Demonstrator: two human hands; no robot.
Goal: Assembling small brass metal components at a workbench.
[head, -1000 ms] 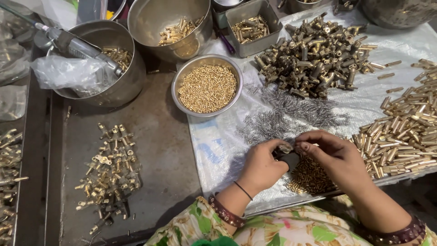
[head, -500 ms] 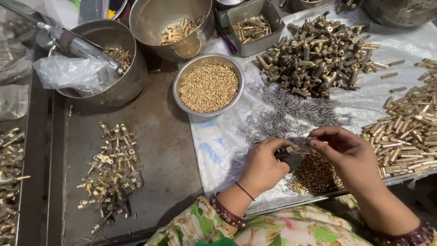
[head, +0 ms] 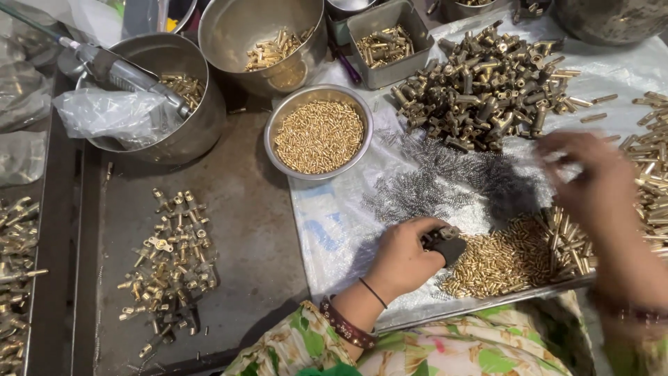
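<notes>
The left hand (head: 400, 257) pinches a small dark tool (head: 445, 244) beside the heap of brass pins (head: 494, 261), which lies just right of it. The right hand (head: 591, 181) hovers blurred above the long brass rods (head: 650, 174); its fingers cannot be told.

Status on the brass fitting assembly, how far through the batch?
Done: a small heap of assembled brass fittings lies on the metal tray at left. In hand: left hand grips a dark part; right hand, blurred, reaches over the brass tubes. Left: big pile of dull T-fittings, springs, small brass pins. Most of it remains.
</notes>
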